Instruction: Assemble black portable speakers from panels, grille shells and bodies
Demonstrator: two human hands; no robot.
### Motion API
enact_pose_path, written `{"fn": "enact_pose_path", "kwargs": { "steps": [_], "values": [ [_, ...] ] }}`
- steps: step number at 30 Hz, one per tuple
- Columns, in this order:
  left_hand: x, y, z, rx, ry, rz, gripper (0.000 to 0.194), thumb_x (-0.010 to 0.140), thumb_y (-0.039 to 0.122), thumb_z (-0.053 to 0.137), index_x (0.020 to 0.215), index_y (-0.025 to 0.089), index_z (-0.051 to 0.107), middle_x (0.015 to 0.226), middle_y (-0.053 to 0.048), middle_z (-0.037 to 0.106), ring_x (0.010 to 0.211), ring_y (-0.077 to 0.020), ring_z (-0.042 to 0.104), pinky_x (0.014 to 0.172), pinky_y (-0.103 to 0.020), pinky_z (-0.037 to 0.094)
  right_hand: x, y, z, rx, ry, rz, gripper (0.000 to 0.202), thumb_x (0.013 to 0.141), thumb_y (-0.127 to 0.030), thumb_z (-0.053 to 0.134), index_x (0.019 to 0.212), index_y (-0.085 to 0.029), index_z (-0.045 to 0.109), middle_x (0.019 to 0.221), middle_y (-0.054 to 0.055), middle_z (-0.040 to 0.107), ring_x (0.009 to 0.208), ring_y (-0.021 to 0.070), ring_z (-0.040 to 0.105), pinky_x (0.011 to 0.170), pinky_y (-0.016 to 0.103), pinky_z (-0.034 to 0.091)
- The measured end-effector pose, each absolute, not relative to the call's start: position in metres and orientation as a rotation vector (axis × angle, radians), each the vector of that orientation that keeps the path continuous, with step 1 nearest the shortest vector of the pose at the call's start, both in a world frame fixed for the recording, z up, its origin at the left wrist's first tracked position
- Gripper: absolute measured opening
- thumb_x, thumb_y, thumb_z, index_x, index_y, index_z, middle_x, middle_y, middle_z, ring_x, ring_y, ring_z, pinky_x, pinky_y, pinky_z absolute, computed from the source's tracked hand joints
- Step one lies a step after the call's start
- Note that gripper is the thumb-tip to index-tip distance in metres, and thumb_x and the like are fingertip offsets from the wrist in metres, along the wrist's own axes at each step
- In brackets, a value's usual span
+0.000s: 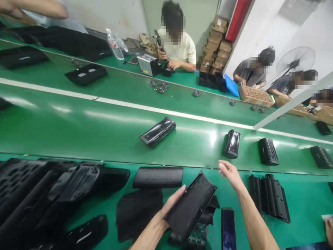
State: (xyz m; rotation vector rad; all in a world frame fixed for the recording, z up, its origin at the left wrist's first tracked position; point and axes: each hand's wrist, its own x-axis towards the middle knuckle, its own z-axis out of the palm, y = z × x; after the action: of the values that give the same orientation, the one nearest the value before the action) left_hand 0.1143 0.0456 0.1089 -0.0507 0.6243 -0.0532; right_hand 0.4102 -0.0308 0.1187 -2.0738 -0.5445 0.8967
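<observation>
The left hand (170,208) grips 1 flat black housing (191,205) by its near edge, thumb on the top face and the other fingers hidden beneath, so the piece tilts up just in front of the wrist. The right hand (230,173) is empty, its fingers loosely spread, and hovers at the near edge of the green belt (104,132), close to a small black unit (231,143) that lies just beyond the fingertips. Judging from this, the housing wants support from under its middle, since a hold on 1 edge lets the far end sag. The right hand would do best to come down on the unit's 2 long sides, squarely. Below the left wrist sits a stack of black parts (200,225), and a phone (228,227) lies between the 2 forearms.
</observation>
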Motion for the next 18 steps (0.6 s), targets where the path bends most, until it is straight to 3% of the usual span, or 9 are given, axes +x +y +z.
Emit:
{"fn": "enact_pose_path", "kwargs": {
  "steps": [4, 7, 10, 14, 18],
  "values": [
    [0.109, 0.053, 0.115, -0.024, 0.583, 0.093, 0.053, 0.091, 0.058, 0.063, 0.098, 0.007, 0.079, 0.088, -0.016, 0.081, 0.081, -0.0297, 0.077, 0.077, -0.036, 0.059, 0.503, 0.001, 0.108, -2.301, -0.349, 0.393, 0.077, 0.080, -0.068, 0.055, 0.125, -0.008, 0.069, 0.122, 0.024, 0.070, 0.124, 0.0387, 0.058, 0.102, 0.047, 0.046],
    [0.109, 0.060, 0.120, 0.008, 0.525, 0.204, 0.059, 0.088, 0.065, 0.062, 0.104, 0.010, 0.080, 0.095, -0.017, 0.080, 0.094, -0.0347, 0.076, 0.084, -0.041, 0.058, 0.537, 0.017, 0.099, -2.335, -0.301, 0.358, 0.074, 0.077, -0.063, 0.056, 0.119, -0.004, 0.071, 0.123, 0.029, 0.068, 0.132, 0.0431, 0.052, 0.110, 0.050, 0.039],
    [0.114, 0.070, 0.124, 0.037, 0.428, 0.288, 0.072, 0.085, 0.073, 0.060, 0.113, 0.009, 0.078, 0.101, -0.019, 0.078, 0.094, -0.0347, 0.075, 0.081, -0.040, 0.058, 0.539, 0.031, 0.081, -2.324, -0.333, 0.371, 0.078, 0.068, -0.061, 0.067, 0.122, -0.005, 0.068, 0.134, 0.029, 0.061, 0.138, 0.0424, 0.046, 0.115, 0.047, 0.035],
    [0.124, 0.084, 0.128, 0.112, 0.319, 0.420, 0.077, 0.092, 0.071, 0.048, 0.129, 0.007, 0.070, 0.108, -0.020, 0.076, 0.087, -0.0313, 0.075, 0.079, -0.039, 0.057, 0.529, 0.065, 0.060, -2.248, -0.328, 0.470, 0.104, 0.057, -0.059, 0.080, 0.141, -0.006, 0.052, 0.130, 0.024, 0.065, 0.121, 0.0377, 0.061, 0.102, 0.044, 0.050],
    [0.133, 0.094, 0.131, 0.123, 0.223, 0.512, 0.078, 0.096, 0.070, 0.041, 0.133, 0.007, 0.066, 0.112, -0.020, 0.074, 0.098, -0.0307, 0.072, 0.083, -0.040, 0.057, 0.515, 0.099, 0.064, -2.140, -0.342, 0.602, 0.104, 0.057, -0.056, 0.082, 0.145, -0.012, 0.049, 0.120, 0.016, 0.072, 0.103, 0.0326, 0.070, 0.089, 0.039, 0.057]
  ]
}}
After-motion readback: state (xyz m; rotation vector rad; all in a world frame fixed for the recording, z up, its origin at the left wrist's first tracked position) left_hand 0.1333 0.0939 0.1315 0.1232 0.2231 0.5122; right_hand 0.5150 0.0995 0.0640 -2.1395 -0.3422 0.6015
